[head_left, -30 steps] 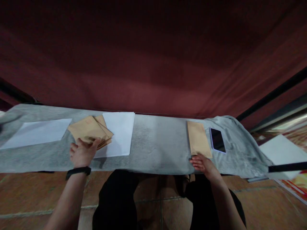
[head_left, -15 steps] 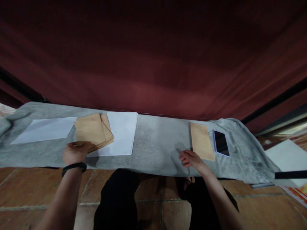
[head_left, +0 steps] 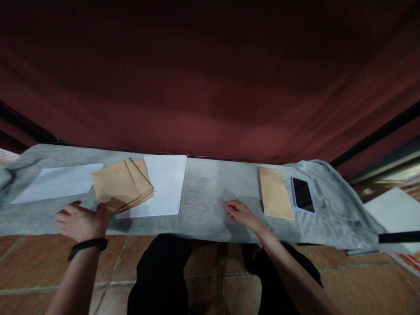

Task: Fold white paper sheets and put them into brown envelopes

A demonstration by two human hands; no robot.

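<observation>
My left hand [head_left: 82, 222] is open with its fingers spread, over the near left part of the grey cloth. Its thumb touches or nearly touches the lower edge of a fanned stack of brown paper envelopes [head_left: 116, 183]. These envelopes partly cover a stack of white paper [head_left: 167, 183]. Over the middle right of the cloth, my right hand [head_left: 242, 214] is empty, its fingers loosely bent and slightly apart. To its right lies another brown envelope [head_left: 276, 192], perhaps a small pile.
Grey cloth [head_left: 206, 197] covers the long narrow surface. A white sheet [head_left: 62, 181] lies at its left, a phone [head_left: 303, 195] in a lilac case at its right. Dark red fabric [head_left: 210, 109] hangs behind. More white paper [head_left: 395, 216] is off the right end.
My left hand has let go of the envelope stack, spread its fingers and moved left. The envelopes sit slightly further left and more fanned. My right hand has moved left, away from the right envelope.
</observation>
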